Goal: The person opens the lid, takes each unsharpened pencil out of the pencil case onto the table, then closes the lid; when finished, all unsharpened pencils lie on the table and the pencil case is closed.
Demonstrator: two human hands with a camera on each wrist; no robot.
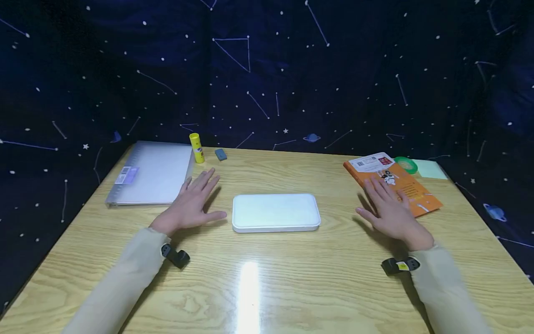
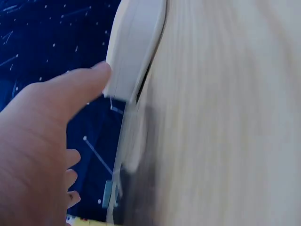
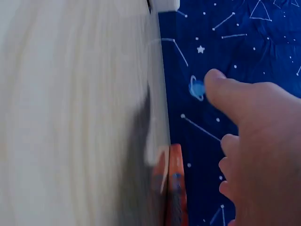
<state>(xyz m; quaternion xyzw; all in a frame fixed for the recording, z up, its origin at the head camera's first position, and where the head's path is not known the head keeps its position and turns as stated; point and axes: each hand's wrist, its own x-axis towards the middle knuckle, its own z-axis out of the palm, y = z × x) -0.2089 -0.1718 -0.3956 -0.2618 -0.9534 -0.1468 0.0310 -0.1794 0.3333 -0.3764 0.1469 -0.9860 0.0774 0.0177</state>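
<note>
A white rounded case (image 1: 276,212) lies flat in the middle of the wooden table. My left hand (image 1: 189,204) is spread to its left, thumb pointing toward the case, fingertips near a clear-covered spiral notebook (image 1: 156,174). In the left wrist view the thumb overlaps the end of the white case (image 2: 134,52). On the other side my right hand (image 1: 390,211) is spread with straight fingers, overlapping an orange book (image 1: 417,197) in the head view. The right wrist view has the thumb stretched out and the orange book (image 3: 176,188) beyond the fingers. Neither hand holds anything.
A yellow glue stick (image 1: 197,148) stands upright at the back left, with a small blue-grey eraser (image 1: 220,154) beside it. Behind the orange book lie a green tape roll (image 1: 406,165) and pale green paper (image 1: 431,170). A dark starry cloth (image 1: 267,83) hangs along the table's back edge.
</note>
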